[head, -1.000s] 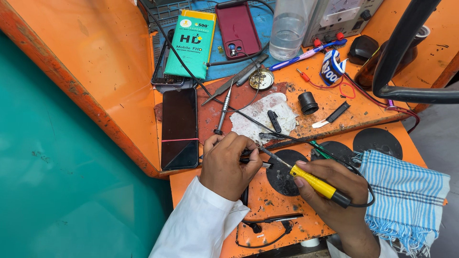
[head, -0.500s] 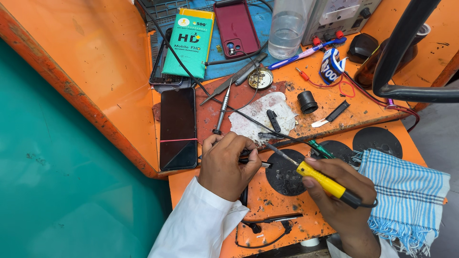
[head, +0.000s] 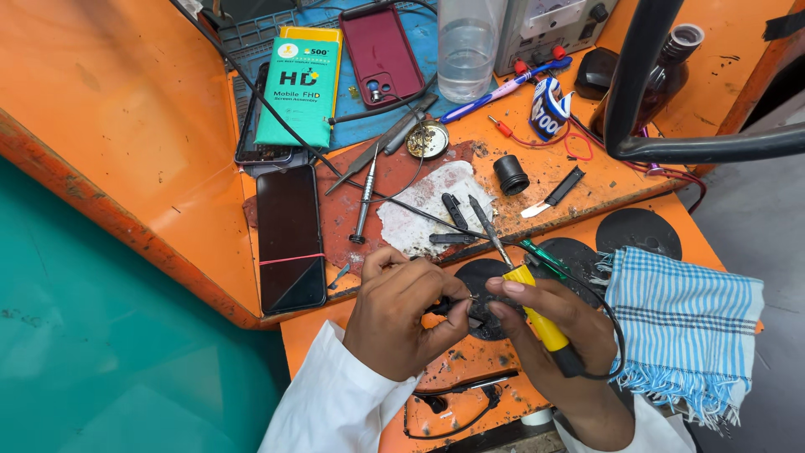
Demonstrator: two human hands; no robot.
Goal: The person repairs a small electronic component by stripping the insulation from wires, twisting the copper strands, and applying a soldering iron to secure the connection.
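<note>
A dark smartphone (head: 290, 239) with a pink band around its lower part lies face up at the left of the orange table (head: 151, 109). Above it sits a green flat package (head: 300, 92), and beside that a maroon phone case (head: 381, 52) rests on a blue mat (head: 352, 101).

A silver screwdriver (head: 366, 201) lies on the worn red-brown pad (head: 394, 180) near a torn white scrap (head: 428, 205).

At the lower centre, the left hand (head: 401, 315), in a white sleeve, has its fingers (head: 457, 315) pinched narrow on a small dark part (head: 446, 307) (too small to identify), held just above a black round disc (head: 490, 289) on the table's front edge.

The right hand (head: 553, 335) meets it fingertip to fingertip, its fingers (head: 511, 289) wrapped around a yellow-handled soldering iron (head: 537, 315). The iron's metal tip points up and away over the pad, and its black cord loops round the wrist.

Farther back stand a clear plastic bottle (head: 466, 46), a round tin (head: 427, 139) and a small black cylinder (head: 511, 174).

At the right, a blue-checked cloth (head: 683, 327) with a fringed hem lies over the table's corner, near another black disc (head: 637, 231). A brown glass bottle (head: 662, 71) stands behind a black curved bar (head: 671, 147).
</note>
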